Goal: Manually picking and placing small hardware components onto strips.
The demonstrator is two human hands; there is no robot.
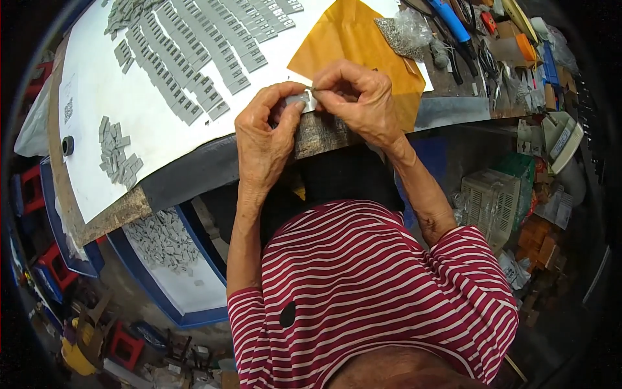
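Note:
Near the table's front edge, my left hand (267,133) pinches a small grey flat piece (298,99) between thumb and fingers. Close against it, my right hand (363,97) has its thumb and forefinger pressed together on something thin and dark, too small to name. The fingertips of both hands nearly meet at the grey piece. Beyond them, long rows of similar grey pieces (194,48) lie side by side on a white sheet (188,139). A loose heap of grey pieces (118,154) sits at the sheet's left. Under my right hand lies a sheet of orange-brown paper (337,39).
A bag of small metal parts (402,39) rests on the paper. Tools, among them a blue-handled one (451,19), crowd the right side. A black ring (68,146) sits at the left edge. Below the table stands a blue-rimmed tray (194,318) of grey pieces.

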